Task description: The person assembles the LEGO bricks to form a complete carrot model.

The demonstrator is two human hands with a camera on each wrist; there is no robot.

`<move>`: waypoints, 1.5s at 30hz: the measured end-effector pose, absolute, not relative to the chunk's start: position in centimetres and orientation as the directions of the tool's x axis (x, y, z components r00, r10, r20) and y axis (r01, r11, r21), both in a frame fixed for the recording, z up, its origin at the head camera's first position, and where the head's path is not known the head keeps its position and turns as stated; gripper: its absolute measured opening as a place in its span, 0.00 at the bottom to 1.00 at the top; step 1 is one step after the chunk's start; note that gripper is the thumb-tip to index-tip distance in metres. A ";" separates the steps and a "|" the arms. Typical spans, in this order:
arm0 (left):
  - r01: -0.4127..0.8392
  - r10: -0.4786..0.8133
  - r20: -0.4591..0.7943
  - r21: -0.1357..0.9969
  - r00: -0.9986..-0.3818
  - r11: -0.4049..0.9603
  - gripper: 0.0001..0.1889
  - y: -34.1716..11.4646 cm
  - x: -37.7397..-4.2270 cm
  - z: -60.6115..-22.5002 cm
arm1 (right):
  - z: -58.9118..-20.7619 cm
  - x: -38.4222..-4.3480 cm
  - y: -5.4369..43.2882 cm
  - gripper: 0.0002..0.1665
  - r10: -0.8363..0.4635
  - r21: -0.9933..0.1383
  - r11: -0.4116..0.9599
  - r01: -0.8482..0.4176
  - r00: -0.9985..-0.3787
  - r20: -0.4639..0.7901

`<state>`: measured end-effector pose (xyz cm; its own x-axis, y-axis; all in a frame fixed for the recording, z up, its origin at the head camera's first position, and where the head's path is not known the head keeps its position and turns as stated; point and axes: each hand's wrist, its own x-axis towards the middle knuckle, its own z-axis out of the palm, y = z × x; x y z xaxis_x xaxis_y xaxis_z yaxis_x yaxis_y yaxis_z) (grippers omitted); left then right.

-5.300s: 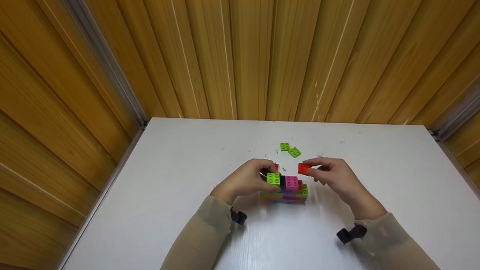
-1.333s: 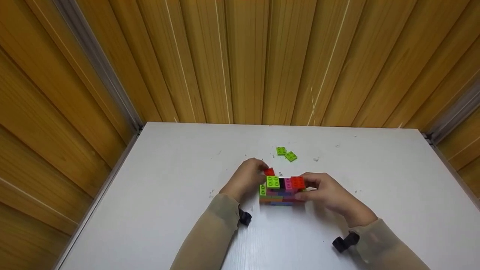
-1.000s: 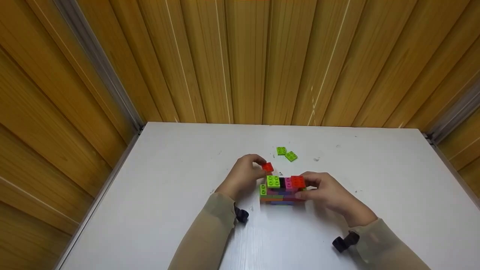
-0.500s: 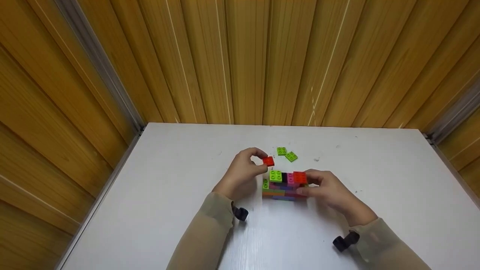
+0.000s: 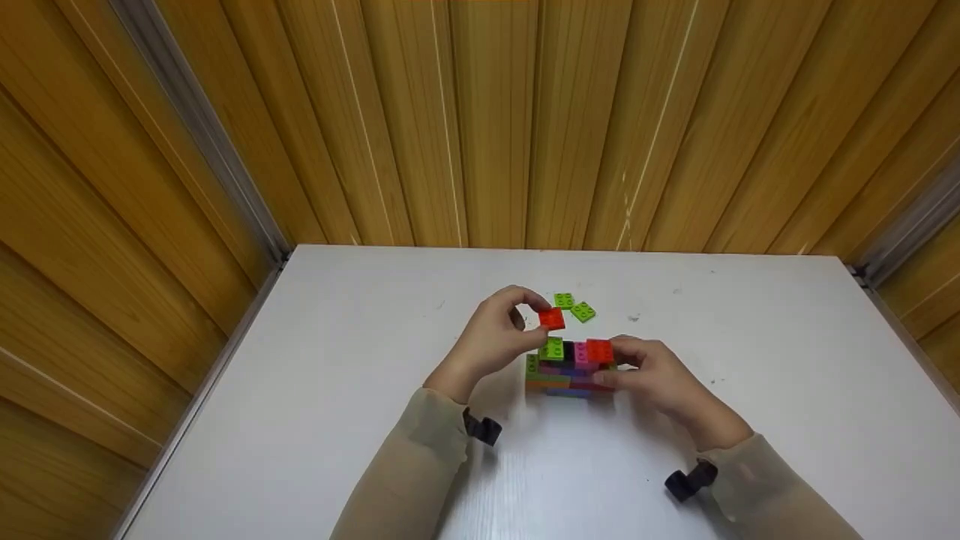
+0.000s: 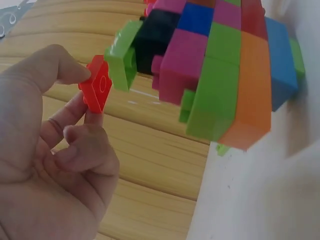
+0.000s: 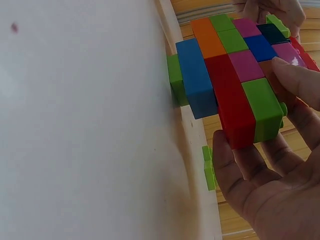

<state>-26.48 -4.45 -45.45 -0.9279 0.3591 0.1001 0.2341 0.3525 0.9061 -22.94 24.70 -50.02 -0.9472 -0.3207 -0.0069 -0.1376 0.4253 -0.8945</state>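
Between thumb and fingertips, my left hand [image 5: 491, 337] pinches a flat red brick [image 5: 552, 319], raised just over the left top end of a built block of toy bricks [image 5: 559, 382]. In the left wrist view that red brick [image 6: 96, 85] shows its hollow underside, right beside the flat lime brick [image 6: 122, 55] topping the block. My right hand [image 5: 660, 371] grips the block's right end, thumb on the near side; the right wrist view shows its fingers curled under the lime and red bricks [image 7: 237, 100]. Another flat red brick [image 5: 600, 351] sits on top at the right, overhanging the pink one.
Two loose flat lime bricks [image 5: 564, 301] lie on the white table [image 5: 360, 315] behind the block. Wood-patterned panels [image 5: 495, 127] rise along the table's back and left edges. Each wrist wears a black camera mount [image 5: 484, 430].
A red brick earlier in my right hand now sits atop the block, and that hand grips the block. My left hand let go of the block, took another red brick, and moved it up and right.
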 end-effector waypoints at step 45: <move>0.347 0.497 0.121 0.852 -0.859 0.392 0.13 -1.5 -25.3 -46.9 | -50.5 -23.0 25.0 0.20 -0.335 -0.904 0.409 -0.123 -0.942 -0.024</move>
